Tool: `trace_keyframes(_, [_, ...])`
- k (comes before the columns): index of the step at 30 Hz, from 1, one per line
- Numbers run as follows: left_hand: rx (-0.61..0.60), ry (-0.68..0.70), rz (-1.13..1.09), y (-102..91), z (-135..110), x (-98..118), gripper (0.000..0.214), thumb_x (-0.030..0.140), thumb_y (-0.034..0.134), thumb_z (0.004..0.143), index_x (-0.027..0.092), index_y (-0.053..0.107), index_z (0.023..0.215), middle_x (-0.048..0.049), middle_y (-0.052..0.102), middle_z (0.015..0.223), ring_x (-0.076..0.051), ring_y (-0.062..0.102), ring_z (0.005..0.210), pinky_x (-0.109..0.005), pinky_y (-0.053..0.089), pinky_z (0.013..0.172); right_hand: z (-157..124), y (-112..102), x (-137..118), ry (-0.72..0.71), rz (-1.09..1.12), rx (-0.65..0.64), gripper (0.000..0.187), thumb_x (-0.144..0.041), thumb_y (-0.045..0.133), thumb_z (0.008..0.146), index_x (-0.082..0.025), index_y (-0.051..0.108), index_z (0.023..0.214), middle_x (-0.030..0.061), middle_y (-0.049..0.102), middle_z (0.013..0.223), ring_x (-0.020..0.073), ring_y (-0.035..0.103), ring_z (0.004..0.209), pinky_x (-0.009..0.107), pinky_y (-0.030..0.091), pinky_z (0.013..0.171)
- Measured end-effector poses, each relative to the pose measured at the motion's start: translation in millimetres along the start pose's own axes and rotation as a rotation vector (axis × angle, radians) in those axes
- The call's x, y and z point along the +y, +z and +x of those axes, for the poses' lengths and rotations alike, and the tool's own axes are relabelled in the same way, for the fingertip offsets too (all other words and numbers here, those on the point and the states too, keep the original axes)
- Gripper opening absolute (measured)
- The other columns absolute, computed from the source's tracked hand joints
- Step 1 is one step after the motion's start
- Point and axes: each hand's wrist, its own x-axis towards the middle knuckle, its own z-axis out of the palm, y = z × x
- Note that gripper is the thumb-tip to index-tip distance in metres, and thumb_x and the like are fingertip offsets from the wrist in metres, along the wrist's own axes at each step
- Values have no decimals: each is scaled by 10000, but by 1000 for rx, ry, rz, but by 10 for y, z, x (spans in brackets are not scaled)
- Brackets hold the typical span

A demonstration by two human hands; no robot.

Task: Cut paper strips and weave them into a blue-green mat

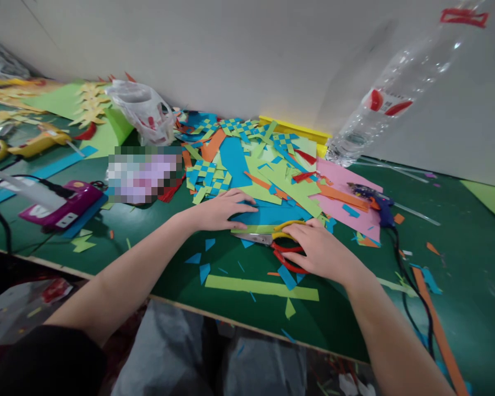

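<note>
My left hand (pixel 223 211) lies on the blue paper (pixel 274 213) with its fingers apart, its thumb near the end of a narrow light-green strip. Red-and-yellow-handled scissors (pixel 260 238) lie along the near edge of that paper, blades pointing left. My right hand (pixel 328 250) has its fingers at the scissors' handle loops. The blades look closed or nearly so. A longer light-green paper strip (pixel 262 289) lies flat nearer to me, among small blue scraps (pixel 287 278).
Woven blue-and-green paper pieces (pixel 208 179) and cut sheets pile up behind my hands. A plastic bottle (pixel 379 115) leans at the wall. A blue glue gun (pixel 383 208) with a black cord lies right; a purple power strip (pixel 66 206) sits left. The table's edge is close to me.
</note>
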Motion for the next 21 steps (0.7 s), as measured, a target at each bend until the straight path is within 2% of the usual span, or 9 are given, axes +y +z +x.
trace_keyframes(6, [7,24,14,-5,-5,-27,455,406,561,898,228,529,1315,-108,499,1358,-285,373,1290,-475,286,1079,-44,-132,-30,37,75,-19,246,-407,581,843,-237,637,1012,40,702,1041,212,614,837,388,439,830])
trace_keyframes(10, [90,12,29,-41,-9,-48,366,361,486,942,213,572,1265,-102,579,1251,-243,469,1191,-425,326,1055,-117,-217,95,128,75,65,310,-423,602,812,-252,622,1069,43,692,1098,239,613,905,385,454,814])
trace_keyframes(13, [134,-40,69,-65,-13,-44,317,351,457,954,219,617,1194,-83,616,1193,-227,514,1131,-393,363,1005,-167,-219,246,193,-18,192,344,-413,623,784,-237,596,1078,58,675,1139,272,615,930,429,441,848])
trace_keyframes(16, [104,-23,67,-82,-18,2,279,396,489,939,212,660,1060,-66,660,1089,-211,565,1055,-369,376,956,-186,-177,358,318,-133,388,429,-444,633,760,-203,577,1111,104,689,1041,325,608,965,458,451,822])
trace_keyframes(18, [71,22,36,-91,-20,46,279,447,538,906,208,664,976,-50,677,1015,-197,588,988,-358,370,936,-180,-143,389,388,-189,457,411,-444,624,768,-192,584,1090,112,699,957,327,625,925,458,459,797])
trace_keyframes(21, [25,52,11,-103,-20,94,282,457,580,876,197,657,952,-45,676,957,-185,598,914,-327,383,864,-151,-99,388,455,-237,526,367,-407,608,783,-185,583,1073,123,696,953,327,633,921,444,468,779])
